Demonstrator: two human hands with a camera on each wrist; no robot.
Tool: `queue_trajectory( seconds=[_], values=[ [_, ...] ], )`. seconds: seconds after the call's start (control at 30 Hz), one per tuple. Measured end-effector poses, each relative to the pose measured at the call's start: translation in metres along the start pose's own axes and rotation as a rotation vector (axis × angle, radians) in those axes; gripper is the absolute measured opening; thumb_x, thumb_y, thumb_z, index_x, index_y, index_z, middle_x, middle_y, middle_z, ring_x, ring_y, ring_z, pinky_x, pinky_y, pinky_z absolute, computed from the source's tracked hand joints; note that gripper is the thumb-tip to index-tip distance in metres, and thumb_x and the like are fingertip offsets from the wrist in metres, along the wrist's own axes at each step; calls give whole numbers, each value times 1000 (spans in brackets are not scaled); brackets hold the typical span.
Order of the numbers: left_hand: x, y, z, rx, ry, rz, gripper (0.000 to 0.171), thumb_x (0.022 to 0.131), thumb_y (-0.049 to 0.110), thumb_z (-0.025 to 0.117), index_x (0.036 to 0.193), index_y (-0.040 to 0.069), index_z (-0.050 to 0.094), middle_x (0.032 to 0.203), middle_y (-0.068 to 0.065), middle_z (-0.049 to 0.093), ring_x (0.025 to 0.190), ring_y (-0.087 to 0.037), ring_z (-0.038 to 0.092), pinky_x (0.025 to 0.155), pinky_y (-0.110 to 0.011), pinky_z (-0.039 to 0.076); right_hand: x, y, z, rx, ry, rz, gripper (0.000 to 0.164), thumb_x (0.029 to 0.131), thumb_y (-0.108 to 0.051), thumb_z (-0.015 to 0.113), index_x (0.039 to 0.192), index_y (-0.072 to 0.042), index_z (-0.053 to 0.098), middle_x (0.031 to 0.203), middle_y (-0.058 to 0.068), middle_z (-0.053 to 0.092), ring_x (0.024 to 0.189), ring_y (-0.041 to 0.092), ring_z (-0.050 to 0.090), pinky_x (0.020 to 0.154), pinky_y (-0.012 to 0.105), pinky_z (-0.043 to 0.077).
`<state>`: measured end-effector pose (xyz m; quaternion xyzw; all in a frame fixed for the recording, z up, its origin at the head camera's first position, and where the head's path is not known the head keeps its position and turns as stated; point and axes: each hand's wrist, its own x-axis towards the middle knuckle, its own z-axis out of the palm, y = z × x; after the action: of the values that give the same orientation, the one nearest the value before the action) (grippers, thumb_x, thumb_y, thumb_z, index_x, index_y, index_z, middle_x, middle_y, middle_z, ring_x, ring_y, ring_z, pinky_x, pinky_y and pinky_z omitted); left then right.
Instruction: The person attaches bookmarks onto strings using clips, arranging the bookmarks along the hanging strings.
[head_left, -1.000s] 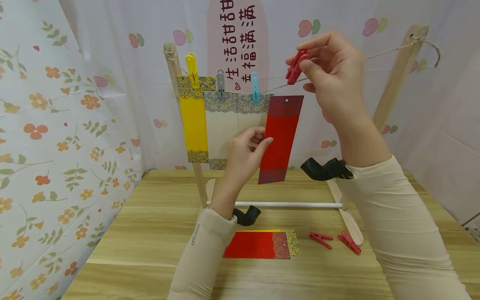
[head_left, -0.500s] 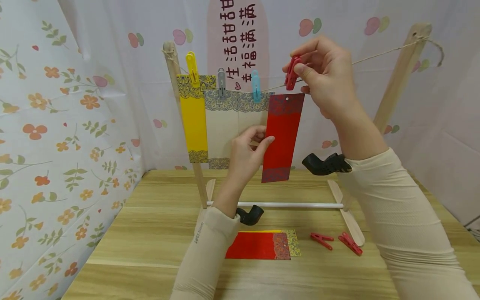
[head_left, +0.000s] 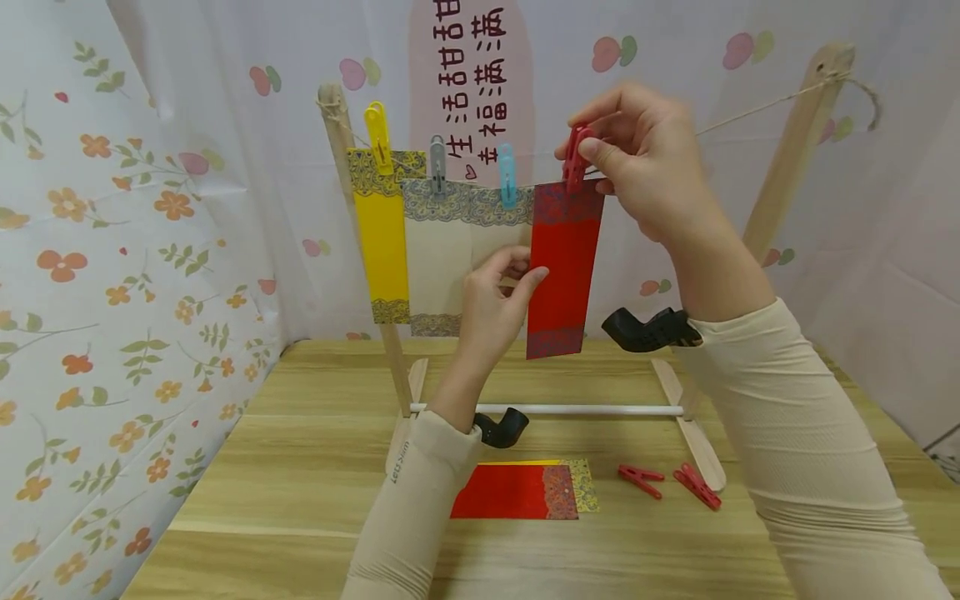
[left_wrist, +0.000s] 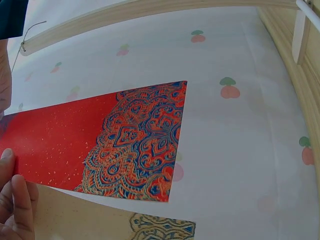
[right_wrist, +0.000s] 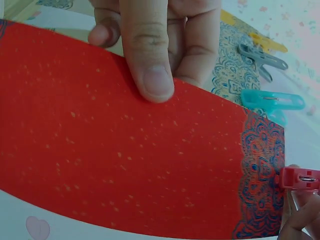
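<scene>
Backdrop, clothespin in pinched right hand

Both forearms are covered by cream, close-fitting sleeves of thin, stretchy-looking cloth. The left sleeve is marked near its cuff by a short line of dark lettering, too small to be read with certainty. The right sleeve is gathered into many fine creases. At each cuff a matte black, elbow-shaped fitting is worn, the left fitting and the right fitting being bent alike. The left hand and right hand are left bare.
</scene>
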<state>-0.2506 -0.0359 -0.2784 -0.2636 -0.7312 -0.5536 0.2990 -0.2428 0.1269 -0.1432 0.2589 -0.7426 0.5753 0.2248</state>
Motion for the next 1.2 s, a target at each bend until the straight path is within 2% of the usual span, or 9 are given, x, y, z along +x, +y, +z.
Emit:
queue_trajectory(
  seconds=[0.33, 0.57, 0.8, 0.97, 1.2],
  values=[
    [3, 2, -2, 3, 27, 40, 17, 91, 8, 71, 105, -2, 68, 91, -17, 70, 87, -26, 66, 69, -25, 57, -3, 3, 1, 36, -22, -23, 16, 96, -1, 60, 105, -10, 69, 88, -2, 74, 78, 16, 65, 56, 18, 49],
    [3, 2, -2, 18, -18, -18, 19, 91, 10, 71, 106, -2, 67, 95, -17, 70, 89, -27, 66, 71, -28, 59, -8, 4, -4, -19, -60, -18, 22, 95, -4, 63, 116, -7, 70, 92, -6, 74, 78, 12, 67, 59, 18, 53],
    [-4, -3, -6, 14, -57, -73, 19, 94, 13, 68, 109, 1, 68, 98, -14, 72, 87, -23, 68, 70, -25, 57, -12, 4, -6, -97, -25, 17, 33, 92, -8, 68, 125, -5, 68, 99, -6, 73, 82, 11, 66, 66, 17, 53],
    [-9, -7, -11, -8, -59, -85, 16, 95, 11, 67, 107, 1, 68, 97, -14, 72, 83, -23, 69, 68, -25, 57, -17, 4, -7, -91, 12, -52, 31, 92, -7, 68, 123, -7, 69, 111, -4, 73, 88, 12, 66, 74, 17, 53],
    [-23, -11, -17, 33, -104, -103, 15, 95, 11, 67, 106, 2, 70, 94, -13, 72, 83, -23, 68, 66, -24, 56, -28, 2, -15, 39, 16, -147, 23, 90, 1, 68, 111, -6, 74, 106, -1, 74, 92, 14, 68, 80, 19, 53]
  ],
)
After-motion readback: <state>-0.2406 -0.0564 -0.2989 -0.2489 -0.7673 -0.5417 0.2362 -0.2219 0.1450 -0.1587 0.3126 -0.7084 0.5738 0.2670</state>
